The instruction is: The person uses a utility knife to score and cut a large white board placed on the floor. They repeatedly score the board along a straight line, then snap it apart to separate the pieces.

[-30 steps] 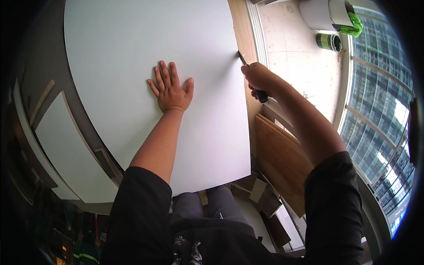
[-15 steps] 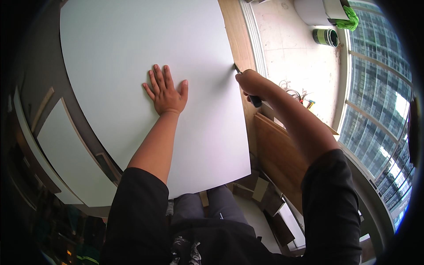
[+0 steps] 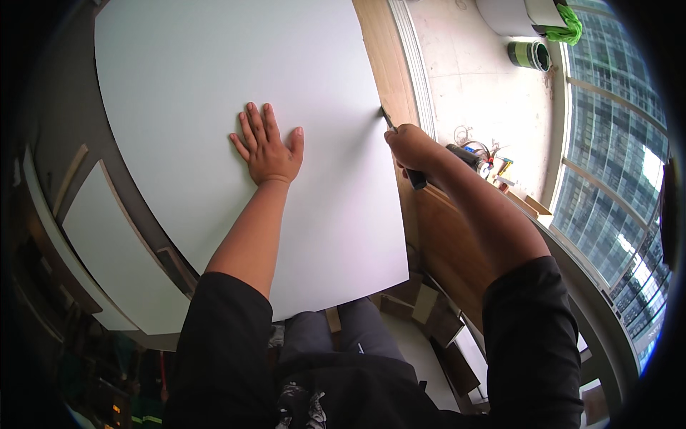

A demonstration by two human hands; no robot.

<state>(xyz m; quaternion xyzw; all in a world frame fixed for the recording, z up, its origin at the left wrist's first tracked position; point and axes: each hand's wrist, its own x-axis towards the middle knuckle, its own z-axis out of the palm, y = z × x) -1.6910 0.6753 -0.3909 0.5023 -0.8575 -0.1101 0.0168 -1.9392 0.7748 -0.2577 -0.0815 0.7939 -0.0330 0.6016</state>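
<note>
Head view: left hand (image 3: 268,150) flat, fingers spread, pinning big white board (image 3: 214,86) mid-sheet. Right hand (image 3: 411,146) fist-closed round dark-handled knife (image 3: 400,146), blade tip at board's right edge. Looks like mid-cut along that edge, wood panel (image 3: 446,243) underneath. Next move needs steady pull, board not slipping.

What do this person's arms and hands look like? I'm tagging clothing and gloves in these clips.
Both hands, left hand and right hand, are bare: no gloves, rings or watch visible. Short black sleeves cover the upper arms, leaving both forearms uncovered.
</note>
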